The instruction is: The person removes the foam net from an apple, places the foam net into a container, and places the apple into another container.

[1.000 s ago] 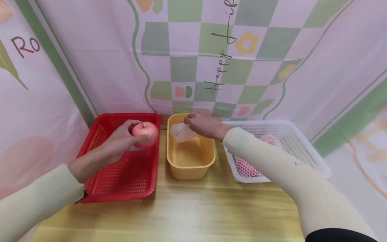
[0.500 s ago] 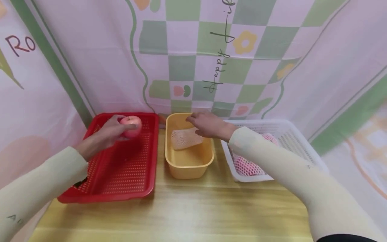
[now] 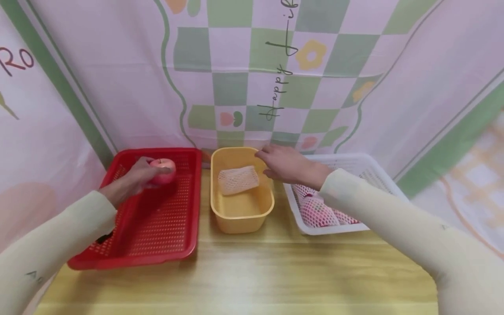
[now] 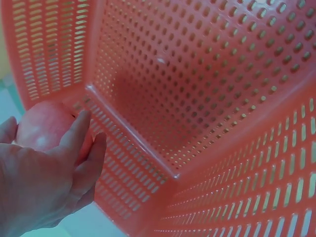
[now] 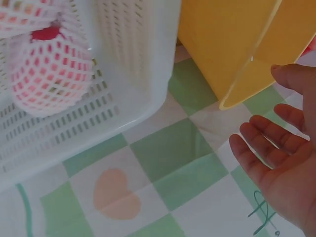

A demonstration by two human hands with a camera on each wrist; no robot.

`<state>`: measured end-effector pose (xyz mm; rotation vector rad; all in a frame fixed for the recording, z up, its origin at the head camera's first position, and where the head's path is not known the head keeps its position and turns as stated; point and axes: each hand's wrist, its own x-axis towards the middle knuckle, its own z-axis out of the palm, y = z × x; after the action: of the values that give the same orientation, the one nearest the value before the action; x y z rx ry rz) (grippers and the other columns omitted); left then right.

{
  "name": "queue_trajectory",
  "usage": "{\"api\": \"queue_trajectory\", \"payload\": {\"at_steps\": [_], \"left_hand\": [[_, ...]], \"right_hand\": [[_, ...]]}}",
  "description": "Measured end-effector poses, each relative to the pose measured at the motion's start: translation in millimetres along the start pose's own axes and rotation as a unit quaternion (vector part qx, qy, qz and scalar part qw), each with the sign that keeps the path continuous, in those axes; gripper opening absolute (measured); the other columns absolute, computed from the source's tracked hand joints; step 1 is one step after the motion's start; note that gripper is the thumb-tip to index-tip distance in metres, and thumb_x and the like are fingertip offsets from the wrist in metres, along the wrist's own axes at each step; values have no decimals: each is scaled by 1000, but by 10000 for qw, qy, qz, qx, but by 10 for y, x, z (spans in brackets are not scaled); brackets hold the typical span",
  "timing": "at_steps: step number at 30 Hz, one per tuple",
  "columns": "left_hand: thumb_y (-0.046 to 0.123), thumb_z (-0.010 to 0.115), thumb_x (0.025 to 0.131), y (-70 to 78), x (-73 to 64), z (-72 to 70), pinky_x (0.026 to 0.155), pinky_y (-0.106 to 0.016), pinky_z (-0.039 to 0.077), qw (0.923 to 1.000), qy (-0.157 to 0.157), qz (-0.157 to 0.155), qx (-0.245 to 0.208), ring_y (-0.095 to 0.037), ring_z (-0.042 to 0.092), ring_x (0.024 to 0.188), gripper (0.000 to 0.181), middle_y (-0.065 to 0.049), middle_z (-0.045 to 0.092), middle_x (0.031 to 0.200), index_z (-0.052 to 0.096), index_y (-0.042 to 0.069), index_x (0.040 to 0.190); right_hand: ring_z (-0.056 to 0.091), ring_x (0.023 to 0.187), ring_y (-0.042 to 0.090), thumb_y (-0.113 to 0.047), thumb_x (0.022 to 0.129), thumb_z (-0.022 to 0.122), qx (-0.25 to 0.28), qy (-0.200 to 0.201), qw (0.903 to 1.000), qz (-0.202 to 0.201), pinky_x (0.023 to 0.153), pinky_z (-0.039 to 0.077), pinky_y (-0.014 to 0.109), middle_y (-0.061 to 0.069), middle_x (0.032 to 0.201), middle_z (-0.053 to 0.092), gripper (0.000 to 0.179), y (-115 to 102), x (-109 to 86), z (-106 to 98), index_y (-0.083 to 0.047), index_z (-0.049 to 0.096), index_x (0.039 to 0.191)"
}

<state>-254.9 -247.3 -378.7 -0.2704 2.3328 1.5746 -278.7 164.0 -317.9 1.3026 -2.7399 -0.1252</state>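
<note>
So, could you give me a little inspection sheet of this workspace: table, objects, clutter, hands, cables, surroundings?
Surface: light wood-grain tabletop beneath three containers.
Job's things: round pinkish-red apple; rectangular red plastic basket; deep yellow tub holding a pale mesh sleeve; white plastic basket holding reddish mesh-wrapped round items.
Clutter: nothing seen.
Left hand: grips the apple at the red basket; whether the apple touches the basket is unclear.
Right hand: fingers relaxed, holding nothing, by the yellow tub.
Cables: nothing seen.
Surroundings: pale backdrop printed with green checks, flowers and lettering.
</note>
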Motion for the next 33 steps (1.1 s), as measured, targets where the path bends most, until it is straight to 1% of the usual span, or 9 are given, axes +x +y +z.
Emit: {"api": "queue_trajectory", "payload": {"at_steps": [8,15,20,22,24,26,29,31,33], "left_hand": [[24,70,102,-83,46,-34,89,-38,61,9994,21,-252,235,-16,65,93,49,-5,61,110,49,-1,139],[24,71,100,-150,35,-28,83,-35,59,9985,-46,-167,524,-17,63,88,37,-1,63,95,55,1,124],[23,71,99,-139,55,-42,83,-36,57,9972,-60,-289,684,-17,61,85,26,1,62,87,56,5,111],[21,71,100,-141,65,-56,84,-35,55,9966,-44,-349,744,-18,59,87,24,1,61,88,56,5,110],[20,70,100,-153,79,-73,88,-38,56,9962,-35,-418,764,-23,60,94,28,-6,63,97,56,1,115],[19,69,100,-167,89,-97,102,-46,52,9958,-69,-478,782,-33,55,112,47,-20,57,121,47,-6,133],[18,66,100,-194,114,-141,120,-59,37,9952,-144,-600,762,-49,35,141,85,-37,26,155,12,-13,157],[17,64,100,-208,137,-172,125,-63,27,9943,-203,-656,816,-55,18,150,101,-41,3,163,-12,-15,157],[17,63,100,-216,161,-196,124,-62,28,9932,-186,-741,883,-56,17,152,104,-41,0,165,-18,-16,156]], "right_hand": [[69,100,41,-16,91,80,79,314,9995,-51,86,60,54,25,116,69,50,111,-306,34,5,62,133],[70,94,39,-17,91,79,87,93,9993,355,82,61,53,24,110,69,51,204,-641,75,6,61,133],[70,90,39,-20,92,79,131,36,9985,530,79,61,53,23,107,70,50,229,-873,104,6,61,131],[70,90,39,-21,93,79,177,25,9982,575,79,61,53,23,108,70,49,232,-961,124,6,62,130],[70,89,39,-22,92,80,239,27,9978,611,79,62,53,23,109,70,50,236,-1045,140,6,62,130],[71,90,39,-23,92,81,277,1,9972,695,80,62,54,24,110,71,51,246,-1126,158,7,62,129],[72,91,40,-26,92,82,340,-50,9956,866,81,62,54,25,111,71,54,267,-1230,183,8,62,129],[72,93,41,-26,93,81,360,-102,9943,995,83,62,55,26,112,72,54,279,-1295,191,8,62,129],[72,91,41,-27,93,81,422,-157,9928,1109,82,61,56,26,111,72,55,292,-1354,198,9,61,130]]}}
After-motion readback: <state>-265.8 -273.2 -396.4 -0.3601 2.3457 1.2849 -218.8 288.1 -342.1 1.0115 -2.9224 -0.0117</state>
